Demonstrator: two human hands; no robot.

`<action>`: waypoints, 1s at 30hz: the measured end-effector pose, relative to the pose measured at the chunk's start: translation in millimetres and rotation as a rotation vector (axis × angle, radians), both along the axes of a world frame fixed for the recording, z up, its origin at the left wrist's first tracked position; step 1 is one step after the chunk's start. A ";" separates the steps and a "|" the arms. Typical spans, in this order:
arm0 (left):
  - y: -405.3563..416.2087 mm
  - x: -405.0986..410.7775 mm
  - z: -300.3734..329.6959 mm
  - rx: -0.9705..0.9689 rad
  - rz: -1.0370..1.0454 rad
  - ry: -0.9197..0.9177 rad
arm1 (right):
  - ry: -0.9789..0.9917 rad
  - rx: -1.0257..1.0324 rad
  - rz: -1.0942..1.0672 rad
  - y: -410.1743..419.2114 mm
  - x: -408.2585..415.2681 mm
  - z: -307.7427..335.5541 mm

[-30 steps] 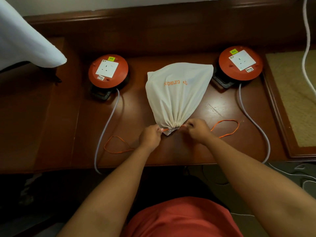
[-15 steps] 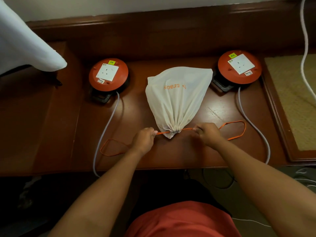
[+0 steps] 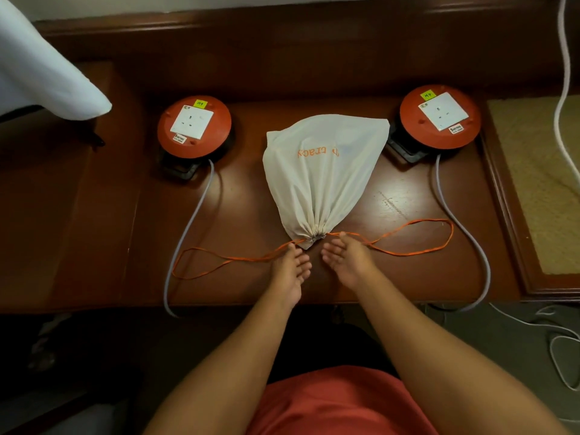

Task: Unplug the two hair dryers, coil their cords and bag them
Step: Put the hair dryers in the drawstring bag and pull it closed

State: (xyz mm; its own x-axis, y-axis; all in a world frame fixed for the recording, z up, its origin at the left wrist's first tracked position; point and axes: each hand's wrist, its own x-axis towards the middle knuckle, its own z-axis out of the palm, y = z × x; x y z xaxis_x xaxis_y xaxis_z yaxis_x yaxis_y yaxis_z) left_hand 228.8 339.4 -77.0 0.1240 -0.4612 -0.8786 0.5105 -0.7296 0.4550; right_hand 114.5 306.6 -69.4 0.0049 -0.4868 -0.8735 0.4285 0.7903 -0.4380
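Note:
A cream drawstring bag (image 3: 323, 171) with orange lettering lies in the middle of the wooden desk (image 3: 251, 199), its mouth cinched tight and pointing toward me. Whatever is inside is hidden. Orange drawstring loops (image 3: 417, 237) trail out left and right of the mouth. My left hand (image 3: 290, 271) lies flat with straight fingers, its tips touching the left string near the mouth. My right hand (image 3: 345, 259) also lies with straight fingers beside the mouth, tips at the right string. Neither hand holds anything.
Two red round socket reels stand behind the bag, one at the left (image 3: 194, 127), one at the right (image 3: 439, 116), both sockets free of plugs. Grey cables (image 3: 191, 221) run from them over the desk's front edge. White cloth (image 3: 40, 73) hangs top left; a tan mat (image 3: 539, 183) lies right.
Both hands were pulling the orange strings apart. They have let go, come back together near the bag's mouth and opened flat. The string loops now lie slack on the desk.

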 end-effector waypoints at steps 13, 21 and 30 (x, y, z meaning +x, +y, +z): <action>-34.2 21.2 28.2 -0.177 0.314 -0.063 | -0.285 -0.187 -0.321 -27.0 -20.8 39.7; -48.2 8.0 89.4 -0.425 0.000 -0.261 | -0.211 -0.332 -0.126 -33.3 -24.4 98.2; -85.1 2.7 149.1 -0.584 -0.196 -0.358 | 0.193 -0.604 0.292 -72.2 -15.1 149.6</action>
